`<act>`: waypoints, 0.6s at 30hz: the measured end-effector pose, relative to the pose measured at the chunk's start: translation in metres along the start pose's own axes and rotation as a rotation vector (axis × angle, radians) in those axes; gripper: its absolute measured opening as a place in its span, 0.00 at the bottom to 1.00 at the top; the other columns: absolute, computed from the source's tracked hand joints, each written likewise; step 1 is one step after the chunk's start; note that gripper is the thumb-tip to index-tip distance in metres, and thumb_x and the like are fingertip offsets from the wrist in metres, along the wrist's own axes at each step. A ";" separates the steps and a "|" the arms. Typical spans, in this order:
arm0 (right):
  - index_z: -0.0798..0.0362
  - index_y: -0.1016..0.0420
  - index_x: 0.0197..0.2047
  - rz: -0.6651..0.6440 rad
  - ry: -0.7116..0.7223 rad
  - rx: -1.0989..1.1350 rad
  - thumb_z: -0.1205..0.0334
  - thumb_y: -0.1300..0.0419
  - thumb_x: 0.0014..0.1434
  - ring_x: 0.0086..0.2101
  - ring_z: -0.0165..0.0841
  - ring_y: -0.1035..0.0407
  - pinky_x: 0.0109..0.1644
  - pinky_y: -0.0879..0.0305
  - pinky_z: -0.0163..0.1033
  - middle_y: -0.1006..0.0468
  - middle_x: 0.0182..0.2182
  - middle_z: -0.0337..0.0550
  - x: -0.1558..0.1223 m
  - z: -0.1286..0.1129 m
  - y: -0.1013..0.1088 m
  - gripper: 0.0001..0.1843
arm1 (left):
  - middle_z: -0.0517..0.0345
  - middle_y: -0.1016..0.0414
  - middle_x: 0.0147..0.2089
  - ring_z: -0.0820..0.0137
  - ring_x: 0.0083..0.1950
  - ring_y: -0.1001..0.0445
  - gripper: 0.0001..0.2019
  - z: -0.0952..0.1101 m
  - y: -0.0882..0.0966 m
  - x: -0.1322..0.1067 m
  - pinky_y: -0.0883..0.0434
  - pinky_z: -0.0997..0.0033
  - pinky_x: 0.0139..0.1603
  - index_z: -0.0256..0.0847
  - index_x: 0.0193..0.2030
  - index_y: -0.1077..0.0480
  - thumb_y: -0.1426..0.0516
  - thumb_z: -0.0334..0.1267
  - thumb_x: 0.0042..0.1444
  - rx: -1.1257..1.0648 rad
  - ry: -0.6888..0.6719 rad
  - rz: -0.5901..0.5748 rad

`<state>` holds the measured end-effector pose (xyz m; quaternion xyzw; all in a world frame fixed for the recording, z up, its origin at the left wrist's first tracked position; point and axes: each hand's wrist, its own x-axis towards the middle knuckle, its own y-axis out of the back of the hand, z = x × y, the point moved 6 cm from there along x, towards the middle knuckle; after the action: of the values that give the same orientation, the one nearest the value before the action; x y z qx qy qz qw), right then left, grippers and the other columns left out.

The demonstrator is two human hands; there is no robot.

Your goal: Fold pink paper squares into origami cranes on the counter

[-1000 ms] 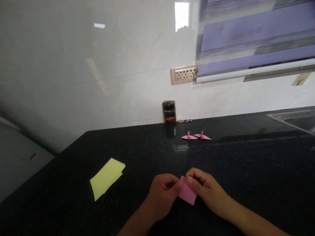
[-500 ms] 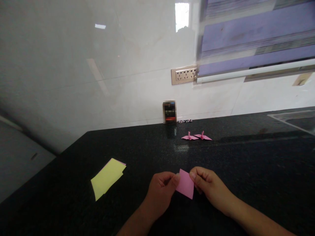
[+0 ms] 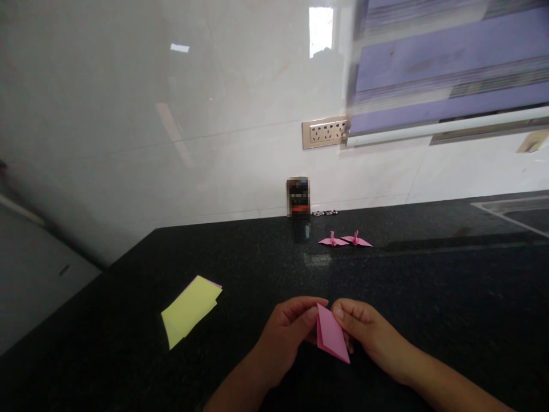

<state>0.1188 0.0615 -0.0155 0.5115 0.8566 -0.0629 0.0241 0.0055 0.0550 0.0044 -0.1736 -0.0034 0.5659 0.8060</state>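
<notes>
A small sheet of pink paper [image 3: 331,335], folded over with its layers slightly apart at the lower left, is held up above the dark counter. My right hand [image 3: 369,329] pinches its upper right edge between thumb and fingers. At the left edge, my left hand [image 3: 288,327] has its thumb against the paper and its fingers curled behind. Some fingertips are hidden by the sheet. Beyond my hands, two pink paper cranes [image 3: 333,241] sit side by side on the counter.
Yellow paper sheets [image 3: 191,312] lie to the left, with a purple edge showing underneath. Against the tiled wall stands a dark, blurred-out device [image 3: 298,197], a beaded strand [image 3: 325,213] beside it. A wall socket [image 3: 325,133] and a purple blind [image 3: 450,63] are above.
The pink paper has turned and tilted, now showing a narrower folded shape with a gap between layers. My left hand's fingers have moved behind it. The camera view has shifted slightly.
</notes>
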 end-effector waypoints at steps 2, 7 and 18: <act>0.55 0.40 0.23 -0.001 -0.008 0.030 0.48 0.52 0.54 0.17 0.24 0.48 0.22 0.51 0.30 0.41 0.16 0.32 0.000 0.000 -0.001 0.19 | 0.56 0.28 0.30 0.75 0.29 0.33 0.13 -0.001 0.000 0.000 0.37 0.73 0.34 0.34 0.41 0.31 0.46 0.38 0.50 -0.009 0.009 -0.010; 0.55 0.40 0.23 0.009 -0.021 0.017 0.47 0.51 0.54 0.18 0.24 0.49 0.22 0.52 0.30 0.42 0.16 0.32 0.000 -0.001 0.000 0.20 | 0.55 0.28 0.29 0.72 0.29 0.32 0.10 -0.003 0.003 0.001 0.37 0.71 0.33 0.34 0.37 0.30 0.47 0.34 0.48 0.000 0.034 0.031; 0.54 0.36 0.30 0.096 0.153 -0.268 0.47 0.54 0.55 0.23 0.27 0.44 0.26 0.46 0.32 0.40 0.22 0.36 -0.006 -0.016 0.004 0.19 | 0.61 0.34 0.23 0.77 0.23 0.40 0.08 -0.004 0.010 0.006 0.44 0.78 0.24 0.36 0.31 0.30 0.47 0.37 0.48 0.281 0.008 0.112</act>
<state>0.1250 0.0602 0.0005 0.5476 0.8311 0.0923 0.0296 -0.0004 0.0622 -0.0037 -0.0612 0.0887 0.6042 0.7895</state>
